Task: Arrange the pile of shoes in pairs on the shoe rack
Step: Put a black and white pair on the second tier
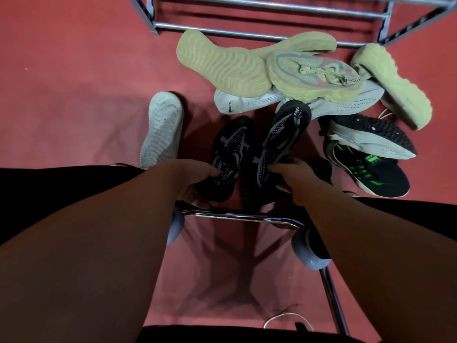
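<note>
My left hand [195,180] grips the heel of a black and grey knit sneaker [228,147]. My right hand [294,179] grips the heel of its matching sneaker [284,134], toe pointing away from me. Beyond them lies the pile: several beige sneakers [311,73], one sole-up [220,64], white shoes [247,101] beneath, and black sneakers with green stripes [371,169] at the right. A white shoe [162,131] lies sole-up alone at the left. The metal shoe rack [272,18] stands at the far edge.
A chrome chair frame [237,216] with bluish feet crosses just below my hands. The floor [74,82] is red carpet, bare to the left. A white cable [286,320] lies near the bottom.
</note>
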